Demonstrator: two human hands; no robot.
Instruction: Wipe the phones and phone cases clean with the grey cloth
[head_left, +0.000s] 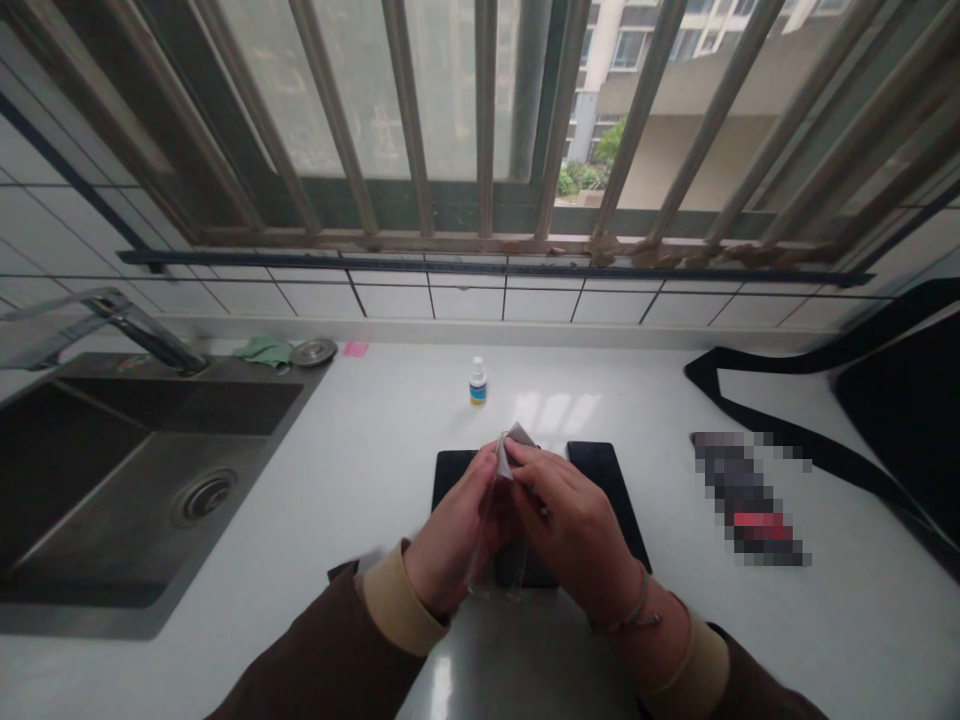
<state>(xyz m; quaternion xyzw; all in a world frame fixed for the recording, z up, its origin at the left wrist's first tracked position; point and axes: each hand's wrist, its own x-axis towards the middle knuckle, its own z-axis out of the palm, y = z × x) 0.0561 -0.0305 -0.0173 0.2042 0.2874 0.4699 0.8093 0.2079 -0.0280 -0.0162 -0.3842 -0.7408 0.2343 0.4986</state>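
Note:
My left hand (457,530) and my right hand (570,530) meet in front of me above the white counter (337,480). Between their fingers they pinch a thin clear plastic film (501,470) with a grey tab (520,436) at its top corner. The film hangs down past my left palm. Under my hands lie two black smartphones, the left one (454,475) and the right one (604,482), both partly hidden. A small white-capped dropper bottle (478,383) stands upright beyond my fingers.
A steel sink (127,490) with a tap (142,328) is set into the counter on the left. A green cloth (262,350), round metal lid (313,351) and pink note (355,349) lie behind it. A black bag (900,400) with strap and a pixelated object (750,500) lie right.

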